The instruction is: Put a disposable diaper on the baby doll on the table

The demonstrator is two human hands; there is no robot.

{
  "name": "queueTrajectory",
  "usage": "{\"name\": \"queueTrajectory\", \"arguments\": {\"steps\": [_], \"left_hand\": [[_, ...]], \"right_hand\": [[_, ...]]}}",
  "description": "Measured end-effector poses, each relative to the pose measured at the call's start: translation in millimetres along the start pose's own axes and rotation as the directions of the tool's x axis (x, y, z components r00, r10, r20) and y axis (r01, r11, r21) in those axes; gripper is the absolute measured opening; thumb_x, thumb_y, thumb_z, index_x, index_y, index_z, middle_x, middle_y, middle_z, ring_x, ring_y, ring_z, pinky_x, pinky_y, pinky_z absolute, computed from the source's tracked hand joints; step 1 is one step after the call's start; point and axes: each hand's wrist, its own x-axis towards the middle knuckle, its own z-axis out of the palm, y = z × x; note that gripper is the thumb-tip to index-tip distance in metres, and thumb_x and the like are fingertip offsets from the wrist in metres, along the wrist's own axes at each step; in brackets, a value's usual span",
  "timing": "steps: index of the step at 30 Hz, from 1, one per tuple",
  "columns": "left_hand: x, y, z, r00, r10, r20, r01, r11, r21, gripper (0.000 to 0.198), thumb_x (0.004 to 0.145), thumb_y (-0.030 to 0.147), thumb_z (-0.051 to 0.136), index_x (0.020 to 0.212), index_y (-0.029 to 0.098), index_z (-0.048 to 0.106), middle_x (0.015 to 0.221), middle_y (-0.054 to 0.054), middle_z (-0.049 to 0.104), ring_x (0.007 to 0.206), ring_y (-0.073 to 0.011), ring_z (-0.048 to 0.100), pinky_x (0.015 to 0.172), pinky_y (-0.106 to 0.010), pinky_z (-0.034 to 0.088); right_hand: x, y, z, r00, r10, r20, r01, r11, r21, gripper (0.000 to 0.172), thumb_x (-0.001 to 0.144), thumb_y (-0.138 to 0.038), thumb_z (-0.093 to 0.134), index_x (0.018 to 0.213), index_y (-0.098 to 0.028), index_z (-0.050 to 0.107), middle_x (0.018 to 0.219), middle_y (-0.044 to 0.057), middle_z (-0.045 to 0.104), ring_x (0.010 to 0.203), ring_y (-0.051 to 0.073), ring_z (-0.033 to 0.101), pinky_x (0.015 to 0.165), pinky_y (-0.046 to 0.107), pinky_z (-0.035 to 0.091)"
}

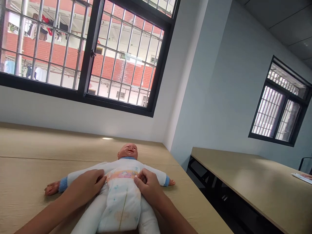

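Note:
A baby doll (pixel 128 151) in a white outfit with blue cuffs and collar lies on its back on the wooden table (pixel 21 175), arms spread. Over its front lies a white diaper (pixel 123 201) with a printed orange and pink waistband. My left hand (pixel 91 182) pinches the waistband's left end at the doll's side. At the other end, my right hand (pixel 149 183) has thumb and fingers closed on the diaper's edge. The diaper's back part is hidden under the doll.
Behind the table stands a wall with a large barred window (pixel 122 55). A second table (pixel 243 172) is on the right, beyond a gap, with papers (pixel 302 177) at its far right edge.

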Motion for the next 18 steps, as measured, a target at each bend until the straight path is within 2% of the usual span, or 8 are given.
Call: {"name": "queueTrajectory", "arguments": {"steps": [5,9,12,18], "left_hand": [[-5,19,-6.6,0.976,0.166,-0.140,-0.184,0.975,-0.128,0.029,0.100,0.038,0.040,0.090,0.022,0.061,0.095,-0.005,0.065,0.087,-0.0221,0.059,0.080,-0.031,0.043],[-12,38,-9.8,0.959,0.266,-0.097,-0.282,0.926,-0.249,0.033,0.105,0.041,0.036,0.091,0.023,0.060,0.094,-0.003,0.062,0.085,-0.0198,0.057,0.079,-0.030,0.044],[-13,42,-9.6,0.950,0.306,-0.059,-0.310,0.906,-0.287,0.033,0.105,0.039,0.035,0.091,0.022,0.059,0.094,-0.003,0.060,0.086,-0.0193,0.056,0.080,-0.029,0.044],[-12,38,-14.7,0.935,0.356,-0.004,-0.342,0.895,-0.287,0.020,0.096,0.019,0.037,0.094,0.021,0.057,0.098,-0.002,0.060,0.089,-0.0191,0.054,0.083,-0.029,0.043]], "right_hand": [[2,3,1,1.000,-0.015,-0.027,0.016,0.999,0.036,0.014,0.079,-0.025,0.067,0.087,-0.014,0.064,0.073,-0.002,0.053,0.065,0.012,0.042,0.061,0.025,0.033],[4,3,5,0.999,0.042,-0.023,-0.038,0.990,0.134,0.012,0.075,-0.024,0.068,0.081,-0.015,0.062,0.067,-0.003,0.050,0.062,0.011,0.040,0.059,0.024,0.031],[4,-2,8,0.993,0.113,-0.018,-0.107,0.971,0.213,0.010,0.072,-0.022,0.067,0.074,-0.015,0.060,0.061,-0.005,0.046,0.060,0.011,0.037,0.057,0.024,0.029],[7,-10,7,0.981,0.189,-0.037,-0.185,0.978,0.101,0.011,0.077,-0.019,0.060,0.067,-0.017,0.054,0.059,-0.004,0.048,0.058,0.010,0.041,0.055,0.024,0.031]]}}
